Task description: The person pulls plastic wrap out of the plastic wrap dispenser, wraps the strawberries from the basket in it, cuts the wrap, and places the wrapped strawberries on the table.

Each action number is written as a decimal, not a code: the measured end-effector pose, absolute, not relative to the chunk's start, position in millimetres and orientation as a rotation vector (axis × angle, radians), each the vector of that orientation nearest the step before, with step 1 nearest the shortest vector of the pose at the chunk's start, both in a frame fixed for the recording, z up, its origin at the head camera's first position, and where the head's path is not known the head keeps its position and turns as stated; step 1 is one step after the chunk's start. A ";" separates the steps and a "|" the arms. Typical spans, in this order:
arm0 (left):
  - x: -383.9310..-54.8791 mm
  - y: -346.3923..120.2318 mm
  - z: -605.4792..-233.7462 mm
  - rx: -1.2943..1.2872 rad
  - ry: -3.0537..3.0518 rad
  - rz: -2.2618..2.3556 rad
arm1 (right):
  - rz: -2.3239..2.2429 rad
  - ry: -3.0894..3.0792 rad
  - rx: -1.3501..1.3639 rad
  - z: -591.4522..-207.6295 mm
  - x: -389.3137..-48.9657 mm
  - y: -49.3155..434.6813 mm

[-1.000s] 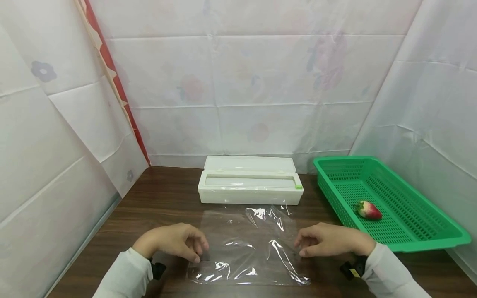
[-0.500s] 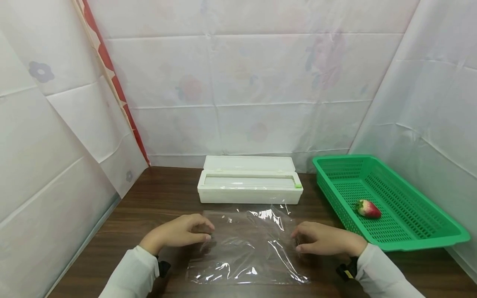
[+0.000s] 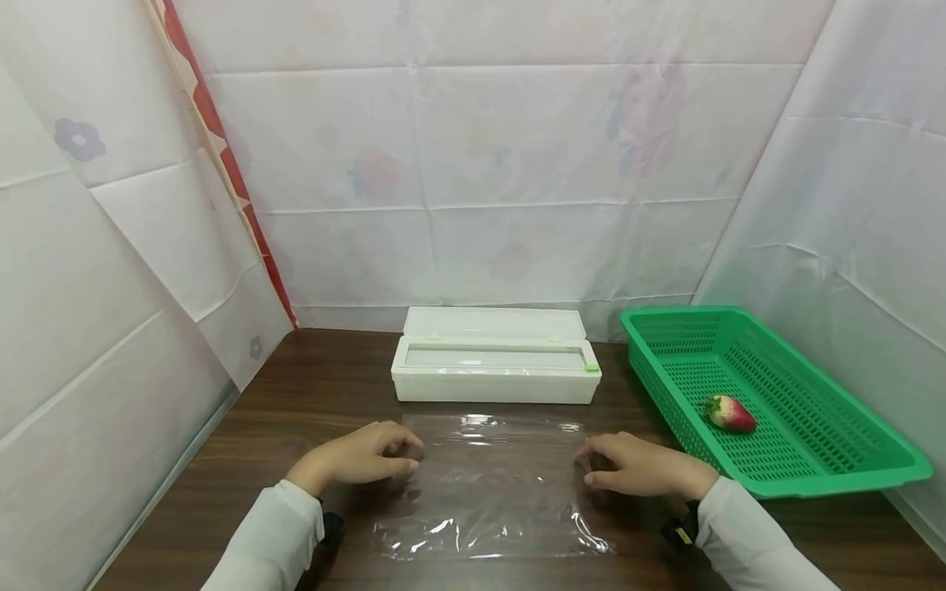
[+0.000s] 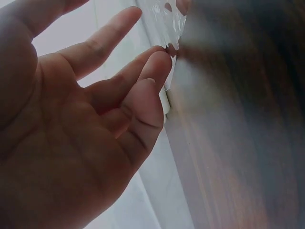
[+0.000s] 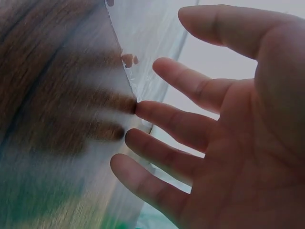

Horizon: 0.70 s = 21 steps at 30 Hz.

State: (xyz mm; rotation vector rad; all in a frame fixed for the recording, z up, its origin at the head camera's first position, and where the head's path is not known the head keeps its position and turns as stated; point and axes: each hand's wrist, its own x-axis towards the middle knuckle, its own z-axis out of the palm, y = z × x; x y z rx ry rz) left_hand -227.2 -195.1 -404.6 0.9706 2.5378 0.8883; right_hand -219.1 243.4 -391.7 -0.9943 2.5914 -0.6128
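A sheet of clear cling film [image 3: 495,484] lies on the dark wood table in front of a white cling film box [image 3: 495,386]. Its near part is still wrinkled and shiny, while the far part is smoother. At the sheet's left edge is my left hand [image 3: 362,453], its fingers relaxed; in the left wrist view, fingertips [image 4: 159,59] meet the film's edge. My right hand [image 3: 643,465] is at the right edge, fingers spread, and in the right wrist view one fingertip [image 5: 143,108] touches the film's edge. Thumbs stand apart from the fingers.
The box's lid [image 3: 495,322] is raised, and a green slider [image 3: 592,368] sits at its right end. To the right stands a green plastic basket [image 3: 835,402] holding a strawberry [image 3: 730,414]. White printed sheeting [image 3: 473,164] walls the table at back and sides.
My left hand has moved away from me and a little right along the film's edge. My right hand has shifted slightly left. The wrinkles in the film's far right part have flattened.
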 end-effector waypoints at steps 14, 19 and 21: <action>-228.3 -194.2 -401.1 0.961 2.557 0.908 | -0.593 2.606 -0.943 -391.1 -221.6 243.7; -227.6 -193.6 -398.4 0.920 2.578 0.938 | -0.577 2.621 -0.939 -386.9 -219.0 244.3; -227.5 -193.5 -397.8 0.903 2.591 0.949 | -0.576 2.626 -0.952 -383.2 -217.7 244.4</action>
